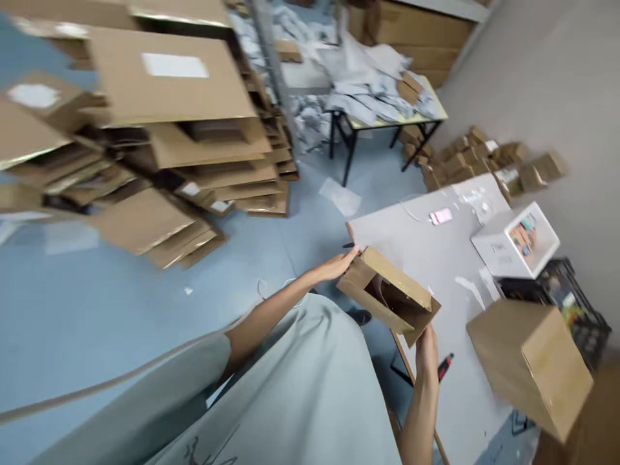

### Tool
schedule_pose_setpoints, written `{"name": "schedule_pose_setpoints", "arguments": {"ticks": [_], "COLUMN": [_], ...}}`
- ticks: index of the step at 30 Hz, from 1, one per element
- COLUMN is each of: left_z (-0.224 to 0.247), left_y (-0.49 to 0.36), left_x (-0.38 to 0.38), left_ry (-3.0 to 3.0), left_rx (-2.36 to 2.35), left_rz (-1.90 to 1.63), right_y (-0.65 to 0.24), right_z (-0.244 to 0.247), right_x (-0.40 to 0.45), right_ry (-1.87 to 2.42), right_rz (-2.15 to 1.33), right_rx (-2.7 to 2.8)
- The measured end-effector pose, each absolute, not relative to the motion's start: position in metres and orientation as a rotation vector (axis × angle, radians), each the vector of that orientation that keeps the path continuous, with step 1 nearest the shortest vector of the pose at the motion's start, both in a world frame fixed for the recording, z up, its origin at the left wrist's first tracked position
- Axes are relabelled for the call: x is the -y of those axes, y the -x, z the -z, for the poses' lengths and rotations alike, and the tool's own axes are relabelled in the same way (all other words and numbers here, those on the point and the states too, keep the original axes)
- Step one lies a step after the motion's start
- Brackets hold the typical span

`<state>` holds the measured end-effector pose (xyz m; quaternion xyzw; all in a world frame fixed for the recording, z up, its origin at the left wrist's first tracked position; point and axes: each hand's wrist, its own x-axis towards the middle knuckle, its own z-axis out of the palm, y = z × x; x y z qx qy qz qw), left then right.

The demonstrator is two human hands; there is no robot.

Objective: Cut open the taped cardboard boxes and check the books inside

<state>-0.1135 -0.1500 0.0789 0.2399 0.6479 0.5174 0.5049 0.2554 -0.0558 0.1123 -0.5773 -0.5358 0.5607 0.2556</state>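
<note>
A small brown cardboard box is held between my two hands over the near edge of the white table. Its open side faces up, showing a dark hollow with a pale curved strip inside. My left hand grips the far-left end, fingers along the cardboard. At the opposite end, beneath a raised flap, my right hand holds the box; part of its fingers is hidden. A red and black cutter-like tool lies on the table just beside my right wrist.
On the table are a phone, a white printed box, a black crate and a larger carton. Stacked flat cartons fill the left. A second table bears white packets; small boxes line the wall.
</note>
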Motion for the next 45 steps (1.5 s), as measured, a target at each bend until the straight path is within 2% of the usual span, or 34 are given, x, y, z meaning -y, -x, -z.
{"name": "schedule_pose_setpoints", "arguments": {"ticks": [8,12,17,24,31,37,45], "left_z": [-0.054,-0.042,-0.029,-0.021,0.002,0.051,0.141], "left_y": [0.267,0.298,0.316,0.355,0.414,0.477,0.591], "left_x": [0.358,0.456,0.549,0.618,0.659,0.711,0.787], "left_ry": [-0.094,0.269,0.598,1.055,1.261,1.217,1.035], "left_rx": [-1.612,-1.705,-1.797,-1.987,-1.974,-2.002,-2.057], "left_rz": [-1.550,-1.716,-1.738,-1.707,-1.716,-1.706,-1.529], "right_y": [0.017,0.139,0.269,0.419,0.520,0.593,0.677], "right_z": [-0.086,-0.067,-0.052,-0.023,0.008,0.048,0.118], "right_x": [0.087,0.123,0.179,0.267,0.328,0.389,0.478], "right_ry": [1.378,1.218,1.037,0.579,0.408,0.473,0.716], "right_rz": [-1.954,-2.111,-2.235,-2.125,-2.161,-2.096,-1.895], "right_rx": [1.897,2.138,2.567,3.081,3.108,3.146,3.086]}}
